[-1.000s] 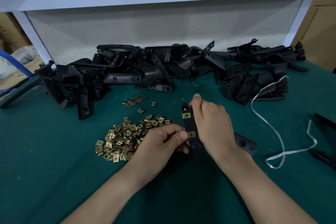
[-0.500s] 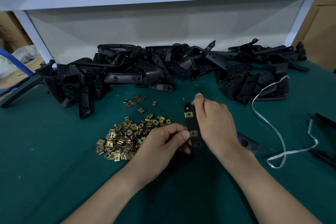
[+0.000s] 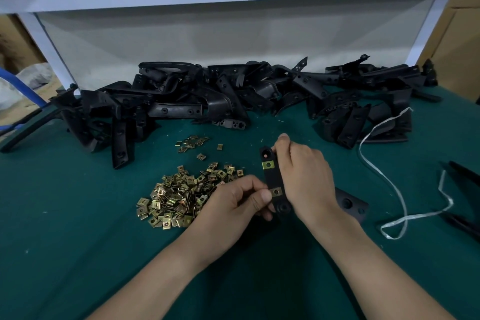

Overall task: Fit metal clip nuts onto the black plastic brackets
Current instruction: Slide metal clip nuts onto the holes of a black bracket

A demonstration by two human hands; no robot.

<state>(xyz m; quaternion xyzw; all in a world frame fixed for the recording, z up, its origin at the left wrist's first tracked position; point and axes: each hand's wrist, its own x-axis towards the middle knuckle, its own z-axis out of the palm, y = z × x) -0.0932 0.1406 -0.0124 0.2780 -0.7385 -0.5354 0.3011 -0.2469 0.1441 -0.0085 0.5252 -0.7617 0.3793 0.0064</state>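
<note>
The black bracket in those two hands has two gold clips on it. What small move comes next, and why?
Probably a firm push on the lower clip nut with the thumb of the left hand, to seat it. That thumb lies against the nut's edge, the right hand grips the bracket along its other side, and the upper clip nut already sits across it.
</note>
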